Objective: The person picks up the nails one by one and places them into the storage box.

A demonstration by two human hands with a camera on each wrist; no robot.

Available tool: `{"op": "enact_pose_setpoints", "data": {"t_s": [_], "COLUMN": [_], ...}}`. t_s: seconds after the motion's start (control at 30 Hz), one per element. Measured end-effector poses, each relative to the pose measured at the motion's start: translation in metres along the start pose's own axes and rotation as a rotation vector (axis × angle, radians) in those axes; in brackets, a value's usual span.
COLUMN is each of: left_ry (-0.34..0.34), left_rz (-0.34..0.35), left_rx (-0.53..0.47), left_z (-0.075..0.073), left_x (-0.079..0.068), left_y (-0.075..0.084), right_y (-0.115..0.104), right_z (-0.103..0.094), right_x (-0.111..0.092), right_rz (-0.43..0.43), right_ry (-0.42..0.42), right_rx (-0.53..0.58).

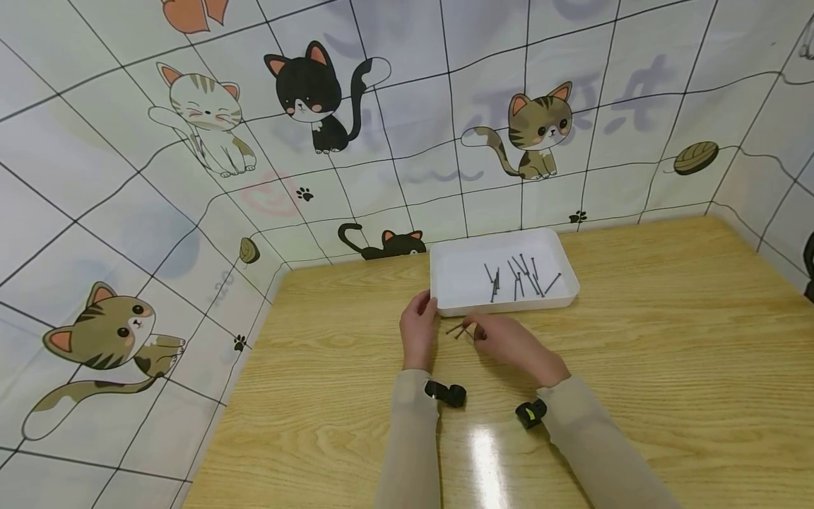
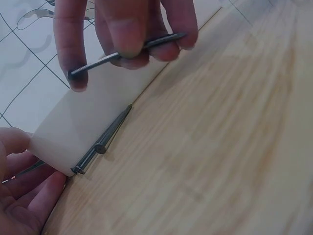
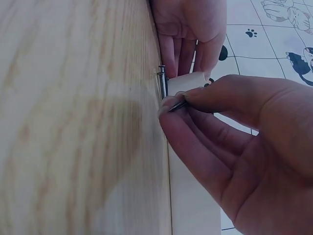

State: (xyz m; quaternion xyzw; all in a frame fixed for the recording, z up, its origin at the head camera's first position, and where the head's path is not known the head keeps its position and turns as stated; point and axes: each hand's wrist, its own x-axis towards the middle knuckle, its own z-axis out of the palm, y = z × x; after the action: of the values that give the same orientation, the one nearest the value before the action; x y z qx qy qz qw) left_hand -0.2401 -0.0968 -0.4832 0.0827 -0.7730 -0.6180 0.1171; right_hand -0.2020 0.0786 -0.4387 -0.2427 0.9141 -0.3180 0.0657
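A white tray (image 1: 454, 279) stands by the back wall and holds several dark nails (image 1: 518, 276). My left hand (image 1: 418, 331) grips the tray's front left corner, its thumb on the front side. My right hand (image 1: 511, 346) is just in front of the tray. In the left wrist view, its thumb and fingers pinch a single nail (image 2: 105, 59) above the table. Below that nail, a few loose nails (image 2: 110, 129) lie close together along the foot of the tray wall, heads toward my left hand.
The wooden table (image 1: 668, 318) runs out to both sides and toward me. A wall covering with cartoon cats (image 1: 540, 134) rises behind the tray and along the left. Each wrist wears a black strapped camera (image 1: 531, 413). A dark object (image 1: 809, 265) shows at the far right edge.
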Motion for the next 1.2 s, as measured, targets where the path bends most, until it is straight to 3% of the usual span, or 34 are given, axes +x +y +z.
{"op": "enact_pose_setpoints", "data": {"t_s": [0.2,0.47,0.87,1.2], "left_ry": [-0.003,-0.01,-0.008,-0.002], "left_rz": [-0.004,-0.023,-0.019,-0.024], "left_rx": [-0.001,-0.004,0.005,0.016], "left_z": [-0.001,-0.003,0.0,0.0], "left_x": [0.001,0.001,0.001,0.002], "left_y": [-0.002,-0.001,0.0,0.0], "right_y": [-0.001,0.0,0.009,0.027], "right_z": [-0.004,-0.011,-0.019,-0.025], "right_x": [0.001,0.003,0.011,0.027], "right_rz": [-0.007,0.052,0.105,0.137], "right_ry": [0.016,0.039,0.219,0.263], "right_rx": [0.043,0.151,0.266,0.471]}}
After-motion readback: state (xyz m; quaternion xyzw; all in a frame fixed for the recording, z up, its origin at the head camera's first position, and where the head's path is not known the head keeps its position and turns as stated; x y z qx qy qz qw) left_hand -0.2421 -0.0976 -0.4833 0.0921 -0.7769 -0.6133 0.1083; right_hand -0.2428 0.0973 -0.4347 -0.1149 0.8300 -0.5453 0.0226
